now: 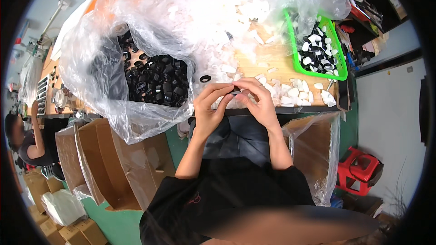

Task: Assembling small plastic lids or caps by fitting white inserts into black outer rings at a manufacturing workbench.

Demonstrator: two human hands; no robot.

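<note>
The bench (279, 58) carries a gaping plastic bag (152, 120) and green plastic basket (344, 69), probably flanking for reach; between them, left hand (211, 105) and right hand (260, 103), fingers pinched close, hold 1 small dark piece (235, 90), seemingly steadying it from 2 sides.

The person wears a black shirt (254, 181) with short, loose sleeves (293, 182). A small reddish marking (195, 198) sits on the shirt's left breast. Beyond the shirt's front edge show faded, dark blue-grey trousers (234, 140). Past the shirt's sleeves, forearms (190, 152), left hand (210, 107) and right hand (262, 103) are bare.
</note>
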